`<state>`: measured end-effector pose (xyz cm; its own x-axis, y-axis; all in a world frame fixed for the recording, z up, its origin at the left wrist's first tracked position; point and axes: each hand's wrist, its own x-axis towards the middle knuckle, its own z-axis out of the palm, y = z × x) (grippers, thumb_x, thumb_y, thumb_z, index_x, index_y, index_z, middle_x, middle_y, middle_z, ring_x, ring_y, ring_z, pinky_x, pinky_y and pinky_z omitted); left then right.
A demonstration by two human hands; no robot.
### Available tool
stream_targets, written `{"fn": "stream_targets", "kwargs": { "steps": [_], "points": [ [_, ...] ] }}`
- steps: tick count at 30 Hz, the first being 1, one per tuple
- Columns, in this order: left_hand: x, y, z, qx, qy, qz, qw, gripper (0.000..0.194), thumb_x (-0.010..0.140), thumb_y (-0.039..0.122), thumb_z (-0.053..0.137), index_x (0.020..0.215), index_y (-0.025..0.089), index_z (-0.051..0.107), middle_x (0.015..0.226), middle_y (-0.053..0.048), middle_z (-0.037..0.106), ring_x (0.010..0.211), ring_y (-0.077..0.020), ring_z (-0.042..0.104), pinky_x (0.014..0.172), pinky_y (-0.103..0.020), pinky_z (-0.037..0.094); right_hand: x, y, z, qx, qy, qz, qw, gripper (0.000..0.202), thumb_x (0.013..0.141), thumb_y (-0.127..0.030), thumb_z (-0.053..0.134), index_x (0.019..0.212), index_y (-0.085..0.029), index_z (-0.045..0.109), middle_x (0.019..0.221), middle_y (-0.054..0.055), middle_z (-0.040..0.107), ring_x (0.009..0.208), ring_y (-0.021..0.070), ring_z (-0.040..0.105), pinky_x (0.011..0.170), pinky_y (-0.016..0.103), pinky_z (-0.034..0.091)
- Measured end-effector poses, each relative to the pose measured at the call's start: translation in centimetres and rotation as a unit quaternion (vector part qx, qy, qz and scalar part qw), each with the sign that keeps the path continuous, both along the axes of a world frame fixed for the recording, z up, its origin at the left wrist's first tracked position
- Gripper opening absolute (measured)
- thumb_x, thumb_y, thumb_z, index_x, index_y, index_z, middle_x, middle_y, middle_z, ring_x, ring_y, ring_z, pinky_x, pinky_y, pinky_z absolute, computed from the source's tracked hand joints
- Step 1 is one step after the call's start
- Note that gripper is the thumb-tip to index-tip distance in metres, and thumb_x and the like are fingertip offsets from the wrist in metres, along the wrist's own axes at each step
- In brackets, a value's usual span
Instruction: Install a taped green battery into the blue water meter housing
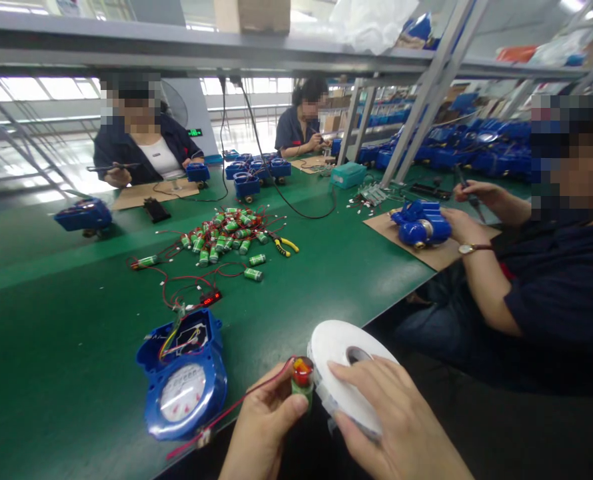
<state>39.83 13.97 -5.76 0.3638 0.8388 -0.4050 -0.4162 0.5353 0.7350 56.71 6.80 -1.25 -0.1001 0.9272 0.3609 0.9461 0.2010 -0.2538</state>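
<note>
My left hand [266, 417] grips a green battery [301, 387] upright between thumb and fingers. Its top end is reddish-orange, and a red wire lead runs from it to the lower left, over the table edge. In my right hand [391, 413] is a large white roll of tape [334, 343], held by its rim and face close beside the battery; whether tape touches the battery I cannot tell. Left of my hands lies a blue water meter [186, 387] with a round dial and an opened compartment showing coloured wires.
A heap of green batteries [221, 233] with red wires lies mid-table, beside yellow-handled pliers [284, 245]. A small red digital display [210, 298] sits behind the meter. Co-workers sit across and at right, one holding a blue meter [421, 223]. A metal shelf [176, 50] spans overhead.
</note>
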Motion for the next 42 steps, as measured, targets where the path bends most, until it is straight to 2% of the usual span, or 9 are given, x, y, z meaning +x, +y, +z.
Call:
{"fn": "stream_targets", "kwargs": {
  "steps": [6, 15, 21, 25, 28, 31, 35, 38, 42],
  "points": [
    [-0.4, 0.3, -0.4, 0.02, 0.009, -0.016, 1.0, 0.051, 0.045, 0.037, 0.091, 0.091, 0.021, 0.078, 0.109, -0.012, 0.073, 0.117, -0.0339, 0.058, 0.112, -0.049, 0.033, -0.7, 0.5, 0.8, -0.021, 0.008, 0.021, 1.0, 0.038, 0.085, -0.022, 0.054, 0.123, -0.022, 0.055, 0.1, 0.005, 0.065, 0.1, 0.0279, 0.061, 0.09, 0.048, 0.048],
    [-1.3, 0.7, -0.4, 0.075, 0.032, -0.097, 0.992, 0.051, 0.06, 0.045, 0.083, 0.104, 0.022, 0.074, 0.12, -0.012, 0.068, 0.124, -0.0327, 0.052, 0.114, -0.045, 0.03, -0.6, 0.7, 1.1, -0.049, 0.037, 0.037, 0.997, 0.038, 0.085, -0.018, 0.053, 0.122, -0.022, 0.053, 0.098, 0.005, 0.063, 0.098, 0.0278, 0.059, 0.089, 0.05, 0.046],
    [-1.3, 1.1, -0.9, 0.201, 0.089, -0.128, 0.967, 0.038, 0.075, 0.042, 0.072, 0.11, 0.027, 0.072, 0.113, -0.008, 0.07, 0.116, -0.0266, 0.055, 0.103, -0.035, 0.042, -0.7, 0.8, 0.9, -0.048, 0.036, 0.025, 0.998, 0.039, 0.082, -0.018, 0.056, 0.121, -0.021, 0.057, 0.1, 0.006, 0.064, 0.097, 0.0286, 0.058, 0.089, 0.051, 0.044],
    [-1.5, 1.2, -1.0, 0.25, 0.152, -0.149, 0.945, 0.036, 0.085, 0.044, 0.06, 0.119, 0.032, 0.065, 0.124, -0.005, 0.064, 0.127, -0.0229, 0.046, 0.11, -0.033, 0.034, -0.8, 0.8, 0.3, -0.037, 0.061, 0.0, 0.997, 0.037, 0.081, -0.02, 0.058, 0.118, -0.027, 0.061, 0.1, 0.003, 0.065, 0.101, 0.0273, 0.058, 0.092, 0.049, 0.042],
    [-1.9, 1.3, -0.7, 0.275, 0.177, -0.178, 0.928, 0.036, 0.089, 0.045, 0.054, 0.122, 0.034, 0.063, 0.128, -0.004, 0.06, 0.127, -0.0213, 0.045, 0.11, -0.032, 0.034, -0.8, 0.8, 0.1, -0.038, 0.066, -0.006, 0.997, 0.037, 0.082, -0.022, 0.058, 0.118, -0.028, 0.062, 0.103, 0.003, 0.065, 0.103, 0.0272, 0.058, 0.094, 0.049, 0.041],
    [-2.1, 1.5, -0.4, 0.288, 0.158, -0.187, 0.926, 0.034, 0.087, 0.042, 0.058, 0.118, 0.033, 0.066, 0.119, -0.006, 0.063, 0.118, -0.0215, 0.051, 0.103, -0.03, 0.04, -0.7, 0.7, 0.3, -0.062, 0.075, 0.001, 0.995, 0.037, 0.082, -0.022, 0.057, 0.118, -0.027, 0.062, 0.099, 0.002, 0.065, 0.099, 0.0257, 0.058, 0.093, 0.047, 0.042],
    [-1.7, 1.3, -0.5, 0.247, 0.095, -0.158, 0.951, 0.029, 0.08, 0.037, 0.068, 0.107, 0.027, 0.072, 0.096, -0.004, 0.061, 0.095, -0.0174, 0.056, 0.085, -0.024, 0.046, -0.6, 0.7, 0.6, -0.068, 0.063, 0.011, 0.996, 0.041, 0.081, -0.021, 0.057, 0.121, -0.026, 0.061, 0.098, 0.003, 0.065, 0.097, 0.025, 0.059, 0.093, 0.046, 0.042],
    [-1.1, 0.8, -0.7, 0.191, 0.058, -0.113, 0.973, 0.03, 0.07, 0.033, 0.078, 0.097, 0.021, 0.074, 0.084, -0.001, 0.056, 0.082, -0.0131, 0.054, 0.075, -0.019, 0.045, -0.6, 0.7, 0.8, -0.044, 0.041, 0.015, 0.998, 0.043, 0.08, -0.021, 0.057, 0.122, -0.024, 0.061, 0.1, 0.004, 0.065, 0.101, 0.0261, 0.058, 0.095, 0.047, 0.04],
    [-0.1, 0.0, -1.0, 0.12, 0.0, -0.024, 0.993, 0.035, 0.045, 0.017, 0.091, 0.075, 0.019, 0.072, 0.072, 0.004, 0.053, 0.068, -0.0083, 0.054, 0.066, -0.017, 0.045, -1.0, 0.7, 0.9, -0.025, 0.029, 0.021, 0.999, 0.043, 0.078, -0.02, 0.057, 0.12, -0.023, 0.063, 0.099, 0.005, 0.065, 0.099, 0.0254, 0.059, 0.095, 0.045, 0.04]
  ]
}}
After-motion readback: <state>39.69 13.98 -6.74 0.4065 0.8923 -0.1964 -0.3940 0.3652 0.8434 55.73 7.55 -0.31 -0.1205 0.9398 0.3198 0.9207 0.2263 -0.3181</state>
